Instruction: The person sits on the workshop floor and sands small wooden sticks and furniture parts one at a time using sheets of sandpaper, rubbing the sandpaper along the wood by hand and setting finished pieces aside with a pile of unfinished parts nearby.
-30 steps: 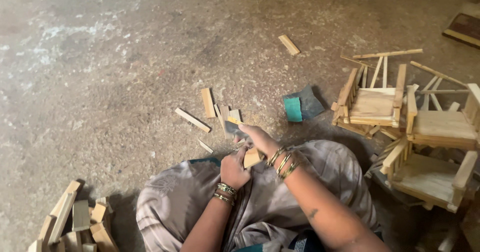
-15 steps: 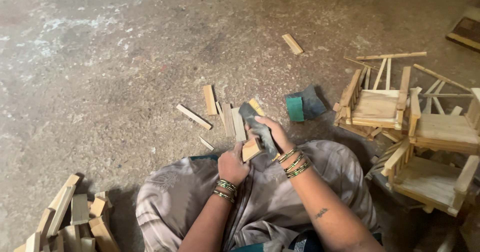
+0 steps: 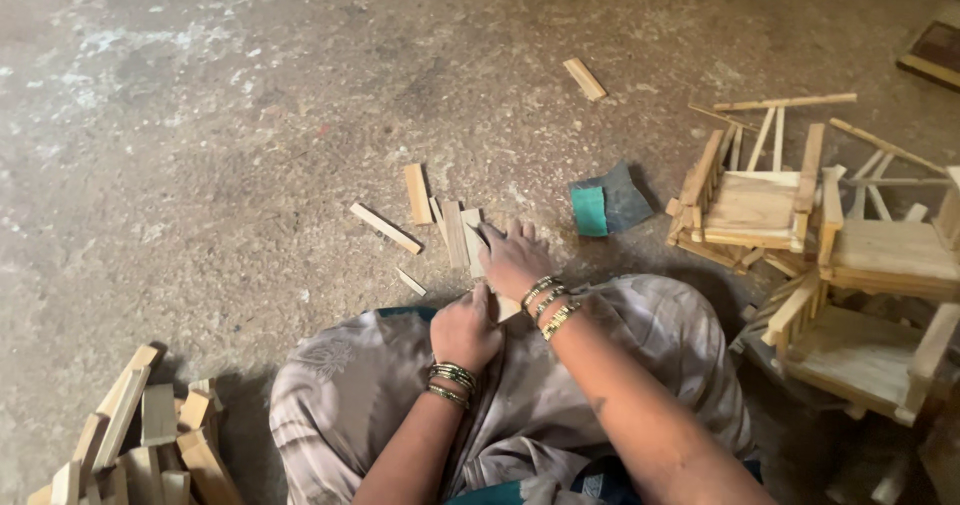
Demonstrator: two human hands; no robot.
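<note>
Two hands meet over my lap; left hand [image 3: 465,330] closed on a small wood piece [image 3: 507,308], right hand [image 3: 514,257] at twelve o'clock pressing flat, whatever its grip has hidden; I'd keep the piece steady and strokes short; loose slats [image 3: 455,230] lie beyond on the floor [image 3: 250,115].

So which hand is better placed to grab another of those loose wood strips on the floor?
Probably the right hand: it already lies over the loose strips. The left hand is fisted around a small wood piece at the lap.
</note>
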